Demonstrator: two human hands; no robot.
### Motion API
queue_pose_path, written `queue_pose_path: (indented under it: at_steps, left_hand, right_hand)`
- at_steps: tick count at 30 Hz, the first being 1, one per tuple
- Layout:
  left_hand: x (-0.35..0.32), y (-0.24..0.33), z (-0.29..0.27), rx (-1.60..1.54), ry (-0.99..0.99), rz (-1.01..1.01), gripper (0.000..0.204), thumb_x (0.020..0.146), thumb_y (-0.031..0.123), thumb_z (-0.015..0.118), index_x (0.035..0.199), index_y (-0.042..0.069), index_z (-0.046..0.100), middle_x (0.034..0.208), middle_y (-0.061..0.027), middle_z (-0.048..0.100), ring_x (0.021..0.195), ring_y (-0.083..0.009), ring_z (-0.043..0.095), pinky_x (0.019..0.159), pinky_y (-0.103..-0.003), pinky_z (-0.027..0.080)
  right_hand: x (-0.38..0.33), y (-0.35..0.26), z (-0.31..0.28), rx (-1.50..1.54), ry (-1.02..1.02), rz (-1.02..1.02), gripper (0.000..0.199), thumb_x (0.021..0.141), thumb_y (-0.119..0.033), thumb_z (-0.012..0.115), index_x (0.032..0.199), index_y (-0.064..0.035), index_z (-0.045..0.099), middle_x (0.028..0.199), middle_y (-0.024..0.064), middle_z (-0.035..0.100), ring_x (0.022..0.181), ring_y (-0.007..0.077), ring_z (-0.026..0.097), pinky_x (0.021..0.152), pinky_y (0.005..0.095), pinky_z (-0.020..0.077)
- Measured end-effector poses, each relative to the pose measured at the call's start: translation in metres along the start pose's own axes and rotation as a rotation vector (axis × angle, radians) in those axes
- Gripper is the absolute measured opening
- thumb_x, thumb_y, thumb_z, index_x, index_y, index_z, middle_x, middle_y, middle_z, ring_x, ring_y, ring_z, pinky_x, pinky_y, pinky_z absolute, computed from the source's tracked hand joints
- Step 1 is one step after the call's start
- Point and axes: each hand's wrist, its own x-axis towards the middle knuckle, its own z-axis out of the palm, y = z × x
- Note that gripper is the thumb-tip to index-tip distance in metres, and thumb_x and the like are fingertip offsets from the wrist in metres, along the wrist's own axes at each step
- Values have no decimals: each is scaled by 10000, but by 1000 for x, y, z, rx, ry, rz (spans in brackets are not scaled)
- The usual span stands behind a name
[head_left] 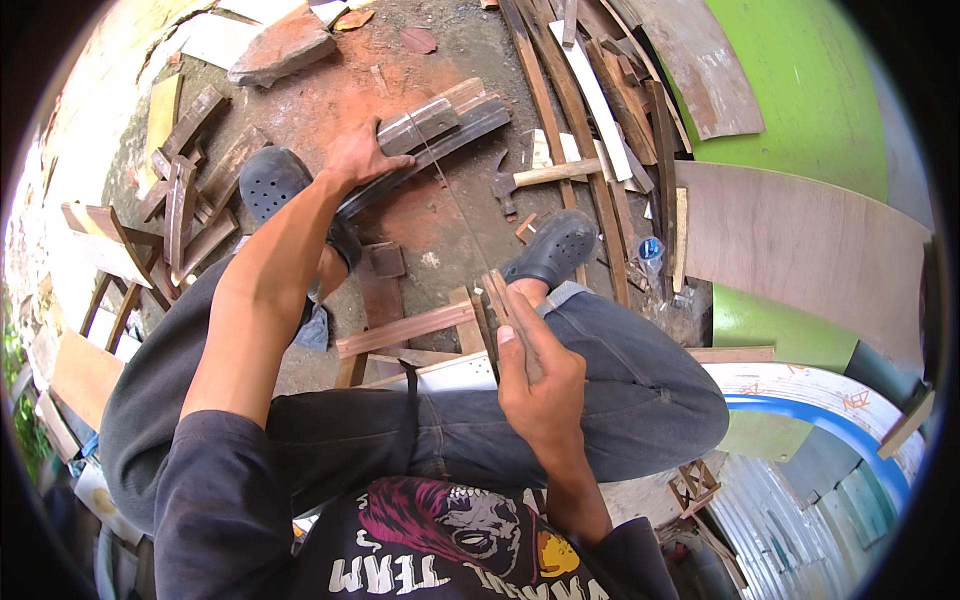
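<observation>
My left hand (356, 160) presses down on the end of a short wooden piece (425, 120), its thumb on the near side. That piece rests against a longer dark grooved length of wood (455, 138) on the ground. My right hand (540, 385) is closed round the wooden handle (497, 297) of a handsaw. The thin saw blade (455, 202) shows nearly edge-on, running from the handle up across the short piece, to the right of my left hand. Dark clogs (556, 250) on my feet stand on either side; the left one is beside the grooved wood.
A hammer (545, 175) lies right of the wood, near long planks (570, 100). Wood offcuts (200, 190) pile up at left, a broken slab (283, 48) behind. A wooden frame (405, 332) sits between my legs. Plywood (800, 250) and a green sheet (800, 90) lie at right.
</observation>
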Motion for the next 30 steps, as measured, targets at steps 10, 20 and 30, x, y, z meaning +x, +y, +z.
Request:
queue_pose_path:
  at_steps: [10, 20, 30]
  left_hand:
    - [0, -3, -1, 30, 39, 10, 904, 705, 651, 759, 1243, -55, 588, 1106, -302, 694, 1026, -418, 688, 904, -481, 533]
    - [-1, 13, -3, 79, 74, 17, 907, 693, 698, 751, 1227, -22, 607, 1076, -252, 720, 995, -407, 706, 876, -486, 554]
    - [7, 1, 9, 63, 58, -8, 955, 694, 671, 763, 1313, -27, 556, 1081, -298, 710, 999, -423, 710, 882, -496, 558]
  right_hand:
    - [50, -19, 17, -62, -80, 9, 375, 960, -162, 589, 1298, -6, 638, 799, 294, 672, 721, 456, 668, 650, 488, 514]
    - [105, -4, 49, -118, -214, 188, 362, 947, -125, 596, 1288, -15, 646, 955, 297, 700, 877, 434, 704, 721, 460, 547]
    - [116, 25, 56, 36, -206, 126, 420, 952, -158, 580, 1348, -17, 597, 1048, 317, 680, 942, 453, 683, 764, 479, 576]
